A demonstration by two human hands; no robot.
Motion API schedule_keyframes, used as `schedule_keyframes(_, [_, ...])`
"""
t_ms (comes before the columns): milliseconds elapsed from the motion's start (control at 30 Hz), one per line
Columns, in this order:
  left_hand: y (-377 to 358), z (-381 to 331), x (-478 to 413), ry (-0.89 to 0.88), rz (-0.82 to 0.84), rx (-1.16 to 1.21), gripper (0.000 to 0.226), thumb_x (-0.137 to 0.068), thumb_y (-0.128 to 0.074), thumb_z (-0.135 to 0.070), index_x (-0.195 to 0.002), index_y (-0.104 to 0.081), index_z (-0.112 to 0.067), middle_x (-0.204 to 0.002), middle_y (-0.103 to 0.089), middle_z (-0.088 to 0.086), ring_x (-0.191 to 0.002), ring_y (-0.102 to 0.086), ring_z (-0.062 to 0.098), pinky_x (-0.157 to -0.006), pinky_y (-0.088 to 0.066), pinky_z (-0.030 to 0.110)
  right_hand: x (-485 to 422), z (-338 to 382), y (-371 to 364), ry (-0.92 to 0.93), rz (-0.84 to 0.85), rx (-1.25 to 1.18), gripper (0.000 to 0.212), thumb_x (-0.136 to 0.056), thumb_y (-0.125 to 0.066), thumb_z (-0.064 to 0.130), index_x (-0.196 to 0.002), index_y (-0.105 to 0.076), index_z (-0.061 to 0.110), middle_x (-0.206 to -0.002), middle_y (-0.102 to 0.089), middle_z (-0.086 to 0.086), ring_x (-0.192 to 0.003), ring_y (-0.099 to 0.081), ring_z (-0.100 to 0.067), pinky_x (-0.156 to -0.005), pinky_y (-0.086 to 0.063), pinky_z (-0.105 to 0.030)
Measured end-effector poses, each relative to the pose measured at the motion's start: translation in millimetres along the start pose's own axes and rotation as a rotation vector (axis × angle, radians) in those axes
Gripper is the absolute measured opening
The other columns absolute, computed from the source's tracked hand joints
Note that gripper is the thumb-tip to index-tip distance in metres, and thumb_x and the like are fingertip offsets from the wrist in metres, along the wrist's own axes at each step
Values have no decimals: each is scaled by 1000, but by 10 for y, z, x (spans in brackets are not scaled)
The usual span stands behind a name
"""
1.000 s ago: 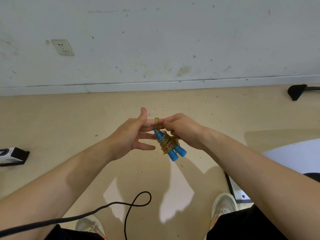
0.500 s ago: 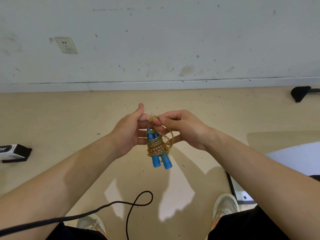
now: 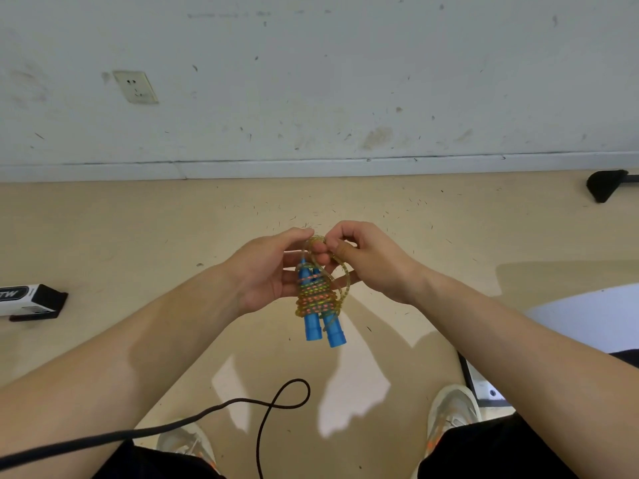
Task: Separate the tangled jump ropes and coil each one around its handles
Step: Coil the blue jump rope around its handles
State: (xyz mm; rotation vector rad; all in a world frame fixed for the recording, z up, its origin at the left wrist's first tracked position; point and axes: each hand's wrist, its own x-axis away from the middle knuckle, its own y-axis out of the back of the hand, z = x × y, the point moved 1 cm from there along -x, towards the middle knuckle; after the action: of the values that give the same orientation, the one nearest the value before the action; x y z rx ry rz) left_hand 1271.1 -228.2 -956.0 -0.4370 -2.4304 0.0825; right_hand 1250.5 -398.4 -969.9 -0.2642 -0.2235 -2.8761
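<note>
Midair, left hand [image 3: 264,273] and right hand [image 3: 375,262], fingers pinched on the coiled jump rope [image 3: 316,296]; black cable [image 3: 298,380] below, box [image 3: 33,300] aside.

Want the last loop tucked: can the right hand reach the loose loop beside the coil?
Probably yes. The right hand pinches the top of the loose loop, which hangs free beside the coil; the left hand holds the handles from the other side.

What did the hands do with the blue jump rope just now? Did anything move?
The blue handles swung from slanting rightward to hanging straight down, and a loose loop opened beside the coiled rope. The left hand and right hand kept pinching its top; the black cable stayed put.
</note>
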Motion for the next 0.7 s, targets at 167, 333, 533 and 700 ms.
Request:
schedule_keyframes(167, [67,-24,-17,5,-46,28,17,-90,-70,-25,-98,-71,-11,-87,-72,6,-68,-69,20,-63,-58,32,12,20,-45,51,-44,-4,16,-104,-48,8,-90,-56,5,-104,-61,-21,-80,-68,-15,-72,-63,-40])
schedule_keyframes(333, [96,-34,-29,-54,-74,35,18,-87,-72,-14,-104,-72,-8,-94,-73,5,-77,-72,25,-66,-60,36,-19,-7,-18,34,-32,-2,16,-104,-47,8,-93,-56,2,-101,-62,-15,-88,-67,-17,-81,-62,-43])
schedule_keyframes(533, [93,7,-63,-135,-129,-67,14,-87,-71,-3,-97,-75,-11,-93,-75,5,-87,-70,20,-77,-59,34,-42,-69,-36,-65,4,8,20,-104,-47,12,-89,-60,7,-100,-64,-13,-88,-67,-16,-84,-61,-36])
schedule_keyframes(700, [41,4,-56,-345,-199,-275,12,-87,-72,-3,-92,-75,-14,-92,-72,6,-75,-69,11,-63,-57,24,-60,-71,12,-117,14,-10,14,-101,-54,11,-92,-64,8,-102,-68,-22,-88,-68,-19,-87,-59,-34])
